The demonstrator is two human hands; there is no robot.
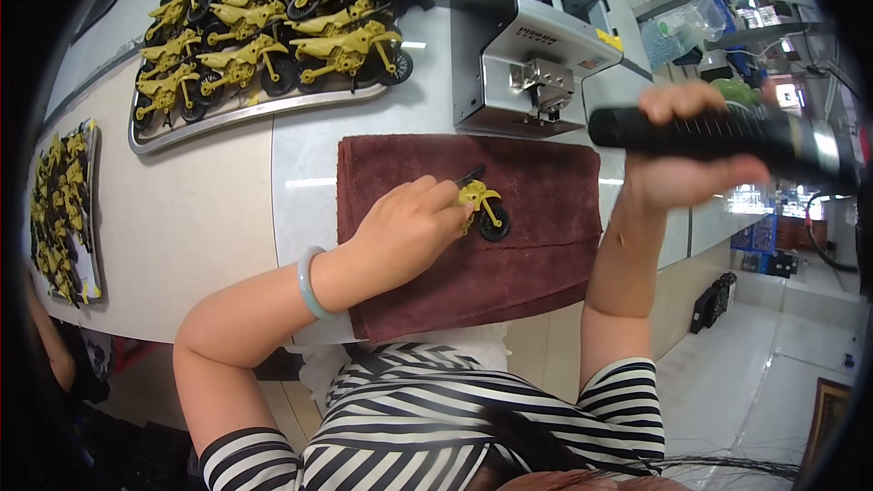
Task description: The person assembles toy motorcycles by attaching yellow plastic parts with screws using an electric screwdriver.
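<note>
In the head view, a toy motorbike with a yellow body (pixel 476 191) lies on a folded maroon cloth (pixel 527 291), its visible black wheel turned to the right. The left hand (pixel 405 227) holds it down there, fingers bent together and clamped on the bike's body, covering much of it. The right hand (pixel 696 141) is raised off to the right, well apart from the bike, its fingers wrapped round a black cylindrical tool (pixel 755 132) (a power screwdriver, perhaps). That side is smeared by motion, so I can't fairly say where the tool's tip is.

As for progress, one bike seems to be in mid-work, with the tool away from it. Many similar bikes fill a large metal tray (pixel 264 114) at the far left, and more crowd a smaller tray (pixel 95 218) at the left rim; which are finished and which are waiting can't be told.

The cloth's near edge comes close to the person's body, and a grey metal machine (pixel 482 73) stands just beyond its far edge, limiting reach that way. The easiest room looks to be the bare cloth right of the bike, and the pale table (pixel 205 218) between trays and cloth.
</note>
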